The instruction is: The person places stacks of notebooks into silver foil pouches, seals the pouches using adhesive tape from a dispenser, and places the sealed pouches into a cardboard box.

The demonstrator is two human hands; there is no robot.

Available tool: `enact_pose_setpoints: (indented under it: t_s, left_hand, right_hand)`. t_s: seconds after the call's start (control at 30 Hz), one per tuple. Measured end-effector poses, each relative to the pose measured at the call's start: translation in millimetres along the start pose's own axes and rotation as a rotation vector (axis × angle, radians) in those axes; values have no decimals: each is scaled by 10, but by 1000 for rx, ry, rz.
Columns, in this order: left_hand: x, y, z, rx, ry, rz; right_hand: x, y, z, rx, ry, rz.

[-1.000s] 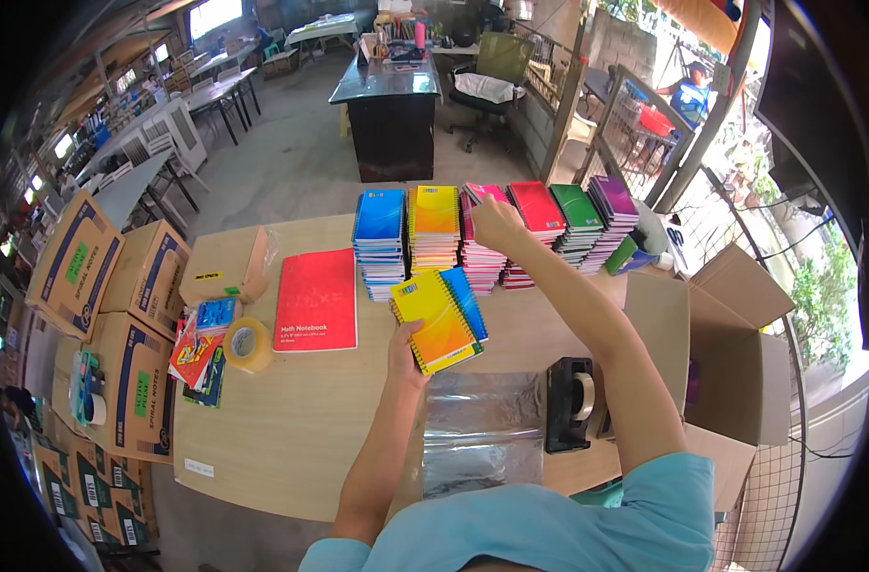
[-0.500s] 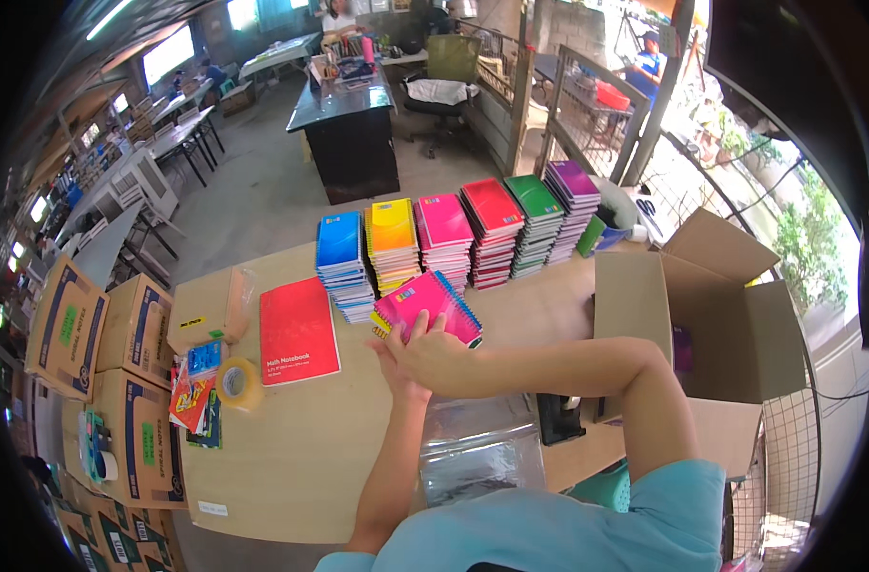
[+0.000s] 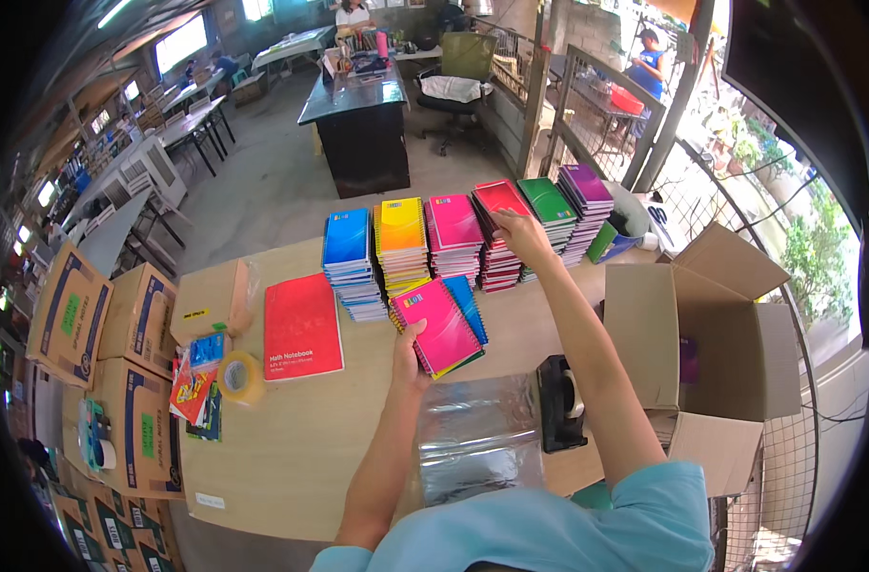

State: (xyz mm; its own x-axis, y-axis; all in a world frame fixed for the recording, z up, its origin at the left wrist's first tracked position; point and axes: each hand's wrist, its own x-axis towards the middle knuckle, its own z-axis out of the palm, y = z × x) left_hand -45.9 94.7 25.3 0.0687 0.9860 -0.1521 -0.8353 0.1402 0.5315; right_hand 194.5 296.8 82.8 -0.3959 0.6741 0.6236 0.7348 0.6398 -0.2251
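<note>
We see our left hand (image 3: 411, 351) clamped on the near edge of a small fanned stack of spiral-bound notebooks (image 3: 441, 324) — a pink cover on top, with blue and yellow covers showing beneath it. The stack lies on the pale wooden table (image 3: 292, 439), just near of the row of notebook piles. Our right hand (image 3: 522, 234) reaches far across to the red-covered pile of notebooks (image 3: 499, 205), its fingers closed on the top copy.

The row runs left to right: a blue pile (image 3: 348, 250), a yellow-orange pile (image 3: 401, 238), a pink pile (image 3: 454, 232), the red one, a green pile (image 3: 549, 210) and a purple pile (image 3: 587, 195).

To the left lies a large red notebook (image 3: 302, 326), and beside it a roll of brown packing tape (image 3: 238, 377). Near us we find a sheet of clear shiny plastic wrap (image 3: 477, 439) and a black tape dispenser (image 3: 560, 402) — touching each other. An open cardboard box (image 3: 687, 334) stands to the right.
</note>
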Motion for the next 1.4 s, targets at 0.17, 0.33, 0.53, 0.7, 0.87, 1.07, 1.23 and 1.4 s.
enact_pose_setpoints:
  t_s: [0.17,0.33,0.53,0.7,0.87,1.07,1.23,1.4]
  left_hand:
    - [108,-148,-104,19,55,79]
    - [40,-318,176,-178,28,134]
    - [-79,-339,43,-70,-1,-10]
    - [-172,-393,32,-18,-56,-59]
    - [-331,-221,-34,3,2,-63]
    - [-156,-351,236,113,-67,-21]
    - [-450,-325,120,56,58,64]
    - [-933,-455,-141,-51,-106,54]
  right_hand:
    - [-23,-798,-526,88,370,380]
    - [-944,-2108,-468,129,194,-25]
    - [-165,-1061,-724,330,150,390]
    - [389,1309,-955,-328,383,1016]
    - [347,1789,-836,-276,128,1447]
    - [219,1632,-1289,-302,703,1110]
    - [-242,-918,-1127,1131,718,673]
    - [-1657,-2589,-912,323,140,530]
